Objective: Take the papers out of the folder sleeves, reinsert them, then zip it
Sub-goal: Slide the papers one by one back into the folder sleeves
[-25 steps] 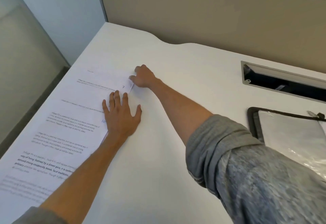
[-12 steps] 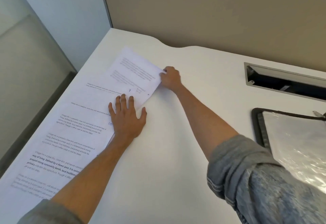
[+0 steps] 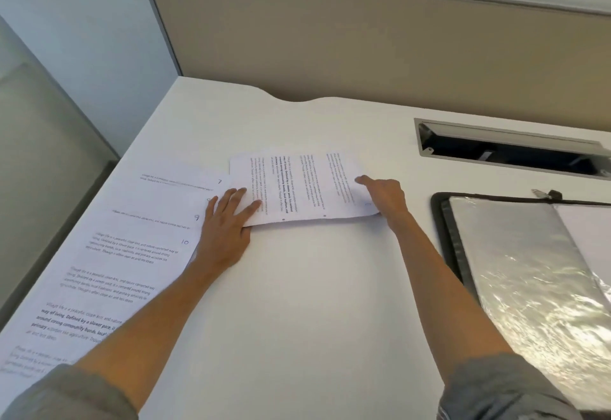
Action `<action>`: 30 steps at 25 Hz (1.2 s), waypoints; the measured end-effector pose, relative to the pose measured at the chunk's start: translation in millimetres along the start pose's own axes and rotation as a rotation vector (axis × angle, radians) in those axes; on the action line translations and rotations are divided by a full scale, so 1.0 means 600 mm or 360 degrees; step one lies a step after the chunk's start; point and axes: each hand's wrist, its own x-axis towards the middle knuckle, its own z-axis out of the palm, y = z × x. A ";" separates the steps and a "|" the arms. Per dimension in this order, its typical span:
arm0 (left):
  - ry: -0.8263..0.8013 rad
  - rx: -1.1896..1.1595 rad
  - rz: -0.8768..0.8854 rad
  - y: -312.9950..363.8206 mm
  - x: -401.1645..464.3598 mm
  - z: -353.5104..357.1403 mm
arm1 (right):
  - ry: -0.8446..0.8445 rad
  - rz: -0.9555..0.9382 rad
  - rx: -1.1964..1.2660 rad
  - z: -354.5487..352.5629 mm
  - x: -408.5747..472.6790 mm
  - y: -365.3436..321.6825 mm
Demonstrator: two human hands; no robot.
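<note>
Pinching the near right corner of one printed sheet (image 3: 307,185), the right hand (image 3: 385,196) is risking a crease, since thin paper is buckling easily on a smooth white counter (image 3: 314,304). The left hand (image 3: 228,224) is lying flat with straight fingers across that sheet's left edge and the fanned, numbered papers (image 3: 132,254); a careless tug could be scattering them. The folder (image 3: 443,221) is lying open at the right, well apart, its glossy plastic sleeves (image 3: 529,271) looking crinkled.
</note>
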 end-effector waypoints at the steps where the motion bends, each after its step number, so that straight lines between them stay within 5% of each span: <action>1: -0.0036 -0.0024 0.0056 -0.002 0.000 -0.001 | -0.0003 -0.0023 -0.0069 0.003 0.007 -0.006; 7: -0.0005 -0.0078 0.0021 0.001 -0.004 -0.011 | -0.0398 0.0048 0.0124 -0.024 0.028 0.003; 12: 0.0185 -0.0327 -0.0323 0.018 -0.013 -0.008 | -0.0318 -0.0127 0.0219 -0.105 -0.068 0.041; 16: 0.0284 -0.1237 -0.0885 0.102 -0.033 -0.037 | -0.0255 -0.0180 0.0412 -0.189 -0.188 0.082; 19: -0.0060 -0.2248 -0.1243 0.202 -0.022 -0.090 | -0.0287 -0.0186 0.0558 -0.241 -0.272 0.117; 23: -0.0677 -0.2232 -0.0865 0.303 -0.026 -0.090 | -0.0417 -0.0139 0.0534 -0.308 -0.347 0.177; 30: -0.0698 -0.2032 -0.0776 0.440 -0.024 -0.063 | 0.0050 -0.0062 0.0688 -0.415 -0.376 0.297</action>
